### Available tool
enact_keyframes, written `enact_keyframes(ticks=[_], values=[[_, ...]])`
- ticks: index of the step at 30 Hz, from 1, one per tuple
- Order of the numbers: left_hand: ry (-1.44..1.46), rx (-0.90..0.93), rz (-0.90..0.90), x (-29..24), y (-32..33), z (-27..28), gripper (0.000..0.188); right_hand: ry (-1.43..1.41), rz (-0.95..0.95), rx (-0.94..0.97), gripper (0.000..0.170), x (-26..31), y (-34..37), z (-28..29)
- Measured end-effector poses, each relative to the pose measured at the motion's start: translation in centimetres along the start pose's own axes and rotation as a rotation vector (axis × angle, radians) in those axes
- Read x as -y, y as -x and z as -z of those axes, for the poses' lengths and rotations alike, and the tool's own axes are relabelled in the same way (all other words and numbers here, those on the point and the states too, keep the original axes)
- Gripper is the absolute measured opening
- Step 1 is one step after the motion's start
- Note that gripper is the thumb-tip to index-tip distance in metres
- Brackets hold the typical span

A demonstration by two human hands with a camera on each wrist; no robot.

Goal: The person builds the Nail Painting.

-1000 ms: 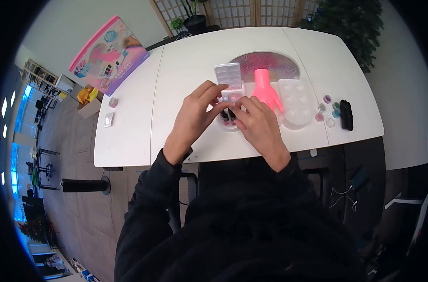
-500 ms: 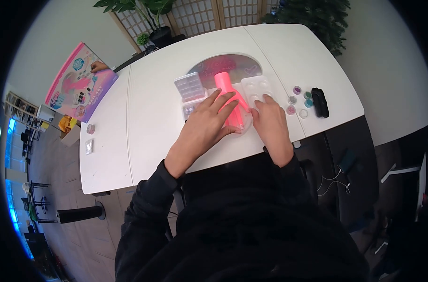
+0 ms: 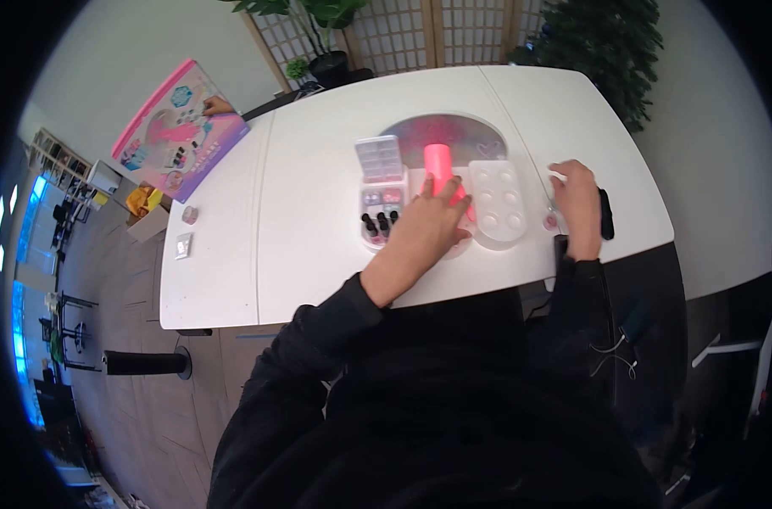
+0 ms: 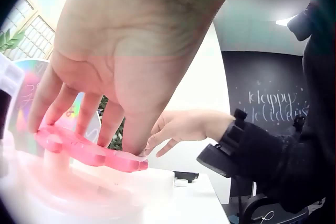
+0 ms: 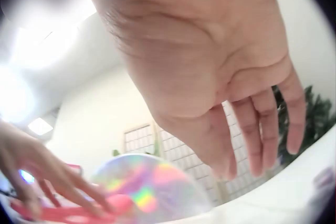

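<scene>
A pink plastic model hand point(image 3: 437, 161) lies on a pale base between bottles and a tray. My left hand point(image 3: 420, 237) rests on it with spread fingers; in the left wrist view the fingertips touch the pink fingers point(image 4: 100, 155). To the right, my right hand point(image 3: 576, 204) hovers over several small round pots, covering most of them; a pink pot point(image 3: 549, 221) shows beside it. The right wrist view shows its fingers point(image 5: 252, 140) hanging loosely, with nothing between them. Just right of that hand is a black case point(image 3: 606, 214), partly hidden.
Black-capped polish bottles point(image 3: 382, 224) stand left of the left hand, before a box with a raised clear lid point(image 3: 378, 159). A white tray with round wells point(image 3: 498, 202) sits between the hands. Behind stands a shiny rounded panel point(image 3: 479, 136). A nail-art box point(image 3: 181, 131) is far left.
Both hands were together over the bottles, then parted. My left hand came onto the pink model hand; my right passed over the white tray and moved right to the pots.
</scene>
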State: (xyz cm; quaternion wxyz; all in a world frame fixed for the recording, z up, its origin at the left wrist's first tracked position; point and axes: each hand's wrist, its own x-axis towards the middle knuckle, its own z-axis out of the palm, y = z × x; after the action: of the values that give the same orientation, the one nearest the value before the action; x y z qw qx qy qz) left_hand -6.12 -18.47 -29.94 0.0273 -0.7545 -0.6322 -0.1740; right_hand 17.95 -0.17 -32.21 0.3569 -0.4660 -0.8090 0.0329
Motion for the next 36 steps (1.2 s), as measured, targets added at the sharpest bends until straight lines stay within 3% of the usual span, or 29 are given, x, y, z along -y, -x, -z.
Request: enact_keyframes(ticks=[1, 3, 4, 6, 13, 16, 19, 20, 23, 28, 31, 36], values=[[-0.020, -0.009, 0.010, 0.1, -0.1, 0.1, 0.057, 0.040, 0.015, 0.019, 0.017, -2.1, -0.4, -0.3], [0.008, -0.030, -0.032, 0.2, 0.0, 0.4, 0.057, 0.123, -0.191, 0.151, 0.026, -3.4, -1.5, 0.0], [0.000, -0.041, -0.019, 0.4, 0.1, 0.6, 0.057, 0.174, -0.160, 0.142, 0.027, -4.6, -1.6, -0.6], [0.069, 0.023, -0.009, 0.5, 0.0, 1.0, 0.056, 0.180, -0.296, 0.172, 0.028, -4.3, -2.0, -0.8], [0.070, 0.010, -0.046, 1.2, 0.6, 1.1, 0.058, 0.091, -0.285, 0.277, 0.024, -4.2, -1.7, -2.5], [0.097, 0.069, -0.008, 1.2, 0.4, 1.3, 0.057, 0.053, -0.198, 0.246, 0.025, -3.1, -2.0, -2.6], [0.103, -0.003, -0.032, 1.6, 0.6, 0.4, 0.055, -0.110, 0.116, 0.088, 0.028, -1.3, -2.3, -3.0], [0.123, 0.002, -0.052, 1.5, 0.5, 0.6, 0.055, -0.332, 0.086, 0.098, 0.029, 0.3, -2.2, -2.8], [0.097, 0.015, -0.043, 1.5, 0.4, 2.0, 0.056, -0.480, 0.189, 0.084, 0.029, 5.0, -1.4, -2.0], [0.131, -0.002, -0.037, 1.4, 0.2, 2.5, 0.052, -0.392, 0.240, 0.298, 0.023, 8.0, -0.7, -2.5], [0.119, 0.013, -0.038, 1.5, 0.3, 2.3, 0.054, -0.367, 0.240, 0.194, 0.018, 7.9, -0.6, -4.3], [0.086, 0.011, -0.047, 1.6, 0.2, 1.9, 0.058, -0.360, 0.255, 0.199, 0.017, 8.0, -1.0, -4.7]])
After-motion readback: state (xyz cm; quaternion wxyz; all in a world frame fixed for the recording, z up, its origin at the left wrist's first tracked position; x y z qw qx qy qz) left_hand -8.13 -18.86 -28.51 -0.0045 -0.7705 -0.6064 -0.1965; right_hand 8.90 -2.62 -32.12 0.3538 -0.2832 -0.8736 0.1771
